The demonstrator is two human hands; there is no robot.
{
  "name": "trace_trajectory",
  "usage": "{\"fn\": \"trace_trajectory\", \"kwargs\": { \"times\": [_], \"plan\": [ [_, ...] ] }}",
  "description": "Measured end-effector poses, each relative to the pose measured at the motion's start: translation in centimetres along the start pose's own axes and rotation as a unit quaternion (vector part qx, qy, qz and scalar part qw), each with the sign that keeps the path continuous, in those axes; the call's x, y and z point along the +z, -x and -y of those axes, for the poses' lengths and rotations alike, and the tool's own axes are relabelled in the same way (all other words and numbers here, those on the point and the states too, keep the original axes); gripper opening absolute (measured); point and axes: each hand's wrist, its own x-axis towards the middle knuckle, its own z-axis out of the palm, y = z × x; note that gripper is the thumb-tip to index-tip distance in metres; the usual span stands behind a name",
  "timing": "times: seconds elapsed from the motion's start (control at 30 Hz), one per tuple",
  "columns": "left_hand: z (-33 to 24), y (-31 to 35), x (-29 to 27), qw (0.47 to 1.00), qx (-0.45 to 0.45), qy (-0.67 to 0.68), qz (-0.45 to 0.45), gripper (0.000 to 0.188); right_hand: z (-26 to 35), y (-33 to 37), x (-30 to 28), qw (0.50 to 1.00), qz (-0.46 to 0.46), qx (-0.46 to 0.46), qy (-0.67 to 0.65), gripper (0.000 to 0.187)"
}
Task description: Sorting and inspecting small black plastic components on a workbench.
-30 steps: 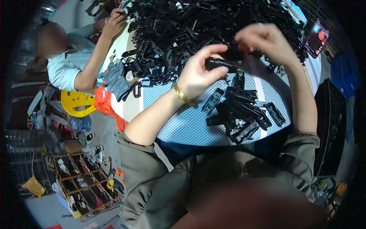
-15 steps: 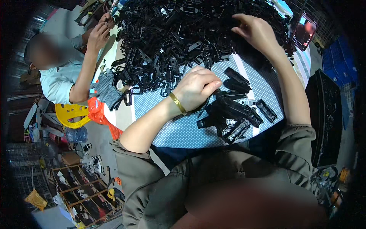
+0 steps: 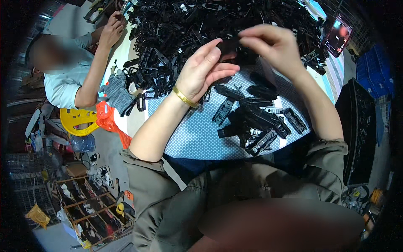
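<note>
My left hand (image 3: 200,71), with a gold bangle at the wrist, is raised at the near edge of a big heap of black plastic parts (image 3: 168,38). Its thumb and fingers close on a black plastic part (image 3: 230,45), whose outline blends into the dark heap. My right hand (image 3: 273,47) is opposite, slightly blurred, fingertips pinched together beside that part; what they hold, if anything, cannot be made out. Below my hands, a smaller group of black slotted parts (image 3: 256,115) lies on the dotted tablecloth (image 3: 189,138), one long piece (image 3: 223,111) at its left.
A co-worker (image 3: 67,80) sits at the left edge of the table, hands by the heap. Grey gloves (image 3: 117,94) and a red plastic bag (image 3: 110,119) are near that side. A phone (image 3: 338,35) stands at the far right. Blue crates (image 3: 373,63) are beyond the table.
My left hand has lifted off the smaller group and turned over, moving up and left. My right hand has come left and its fingers have closed. A long black piece now shows on the cloth.
</note>
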Motion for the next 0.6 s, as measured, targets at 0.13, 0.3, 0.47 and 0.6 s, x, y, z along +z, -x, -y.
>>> {"fn": "trace_trajectory", "kwargs": {
  "times": [0.13, 0.3, 0.47, 0.6],
  "plan": [
    [-0.3, -0.7, -2.2, 1.000, 0.002, -0.011, 0.007, 0.034, 0.0, 0.2, 1.2, 0.999, 0.036, 0.003, -0.031, 0.018],
    [-0.8, -1.0, -2.9, 0.994, 0.065, -0.006, -0.085, 0.031, -2.3, -0.5, -0.4, 0.996, 0.071, -0.011, 0.061, 0.023],
    [-0.9, -0.4, -2.1, 0.995, 0.035, -0.060, -0.070, 0.032, 0.3, 0.5, 1.7, 0.993, 0.113, -0.028, 0.035, 0.044],
    [-0.6, 0.2, -1.4, 0.991, 0.027, -0.131, -0.015, 0.033, -0.5, 0.6, 2.4, 0.978, 0.045, 0.132, -0.155, 0.040]
  ]
}}
